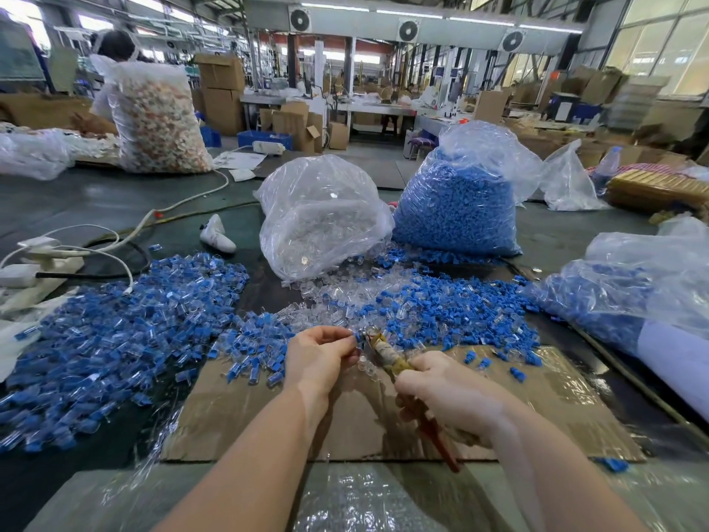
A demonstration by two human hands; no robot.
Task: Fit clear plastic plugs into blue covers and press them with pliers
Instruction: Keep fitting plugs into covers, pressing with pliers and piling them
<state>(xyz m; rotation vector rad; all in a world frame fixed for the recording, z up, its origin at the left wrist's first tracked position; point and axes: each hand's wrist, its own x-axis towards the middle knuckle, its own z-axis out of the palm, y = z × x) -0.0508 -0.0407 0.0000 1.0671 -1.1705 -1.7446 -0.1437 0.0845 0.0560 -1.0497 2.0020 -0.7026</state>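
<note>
Left hand (320, 353) pinched a blue cover (360, 337) against the pliers (378, 345) nose; right hand (447, 399) gripped their handles, slanting up-left over the cardboard (249, 408).

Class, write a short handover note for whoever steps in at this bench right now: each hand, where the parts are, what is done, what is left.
Left hand pinches a blue cover at the pliers' tip.
Right hand grips the pliers.
Finished pile lies left of the cardboard. Loose covers and clear plugs lie ahead; behind them stand a bag of clear plugs and a bag of blue covers.
Left: press this piece, then work through the loose parts.
</note>
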